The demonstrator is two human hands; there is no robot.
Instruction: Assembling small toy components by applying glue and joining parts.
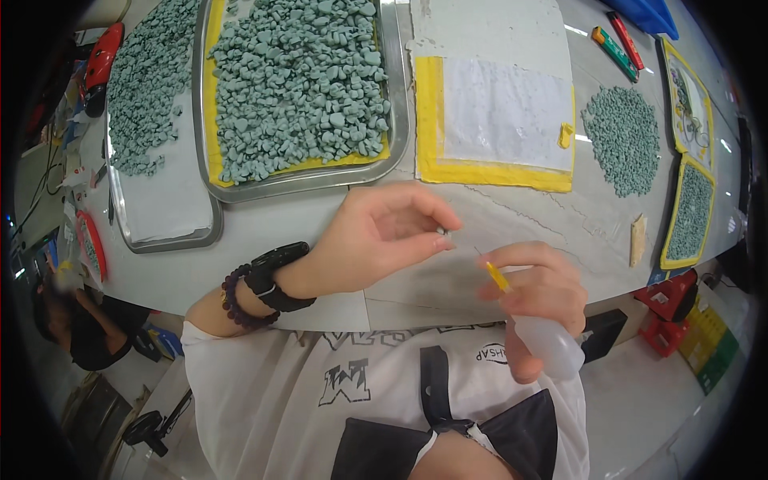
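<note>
My left hand (364, 240), with a black watch and a beaded bracelet at the wrist, pinches a small greyish stone (445, 233) between thumb and fingertips. My right hand (540, 284) is wrapped round a translucent squeeze bottle (556, 348). From the bottle's top a yellow needle tip (497, 277) points up and left toward the stone, a short gap apart from it. Both hands are above the near part of the table. Beyond them lies a white sheet with yellow tape edging (504, 104), with a small yellow piece (566, 135) on its right side.
Green stones (300, 88) fill a metal tray (400, 148) at the back; a second tray (172, 240) with stones stands left. A loose stone pile (622, 140), yellow-edged trays (680, 260), a green cutter (616, 54) and a red one (626, 40) lie right. A person (88, 328) is at far left.
</note>
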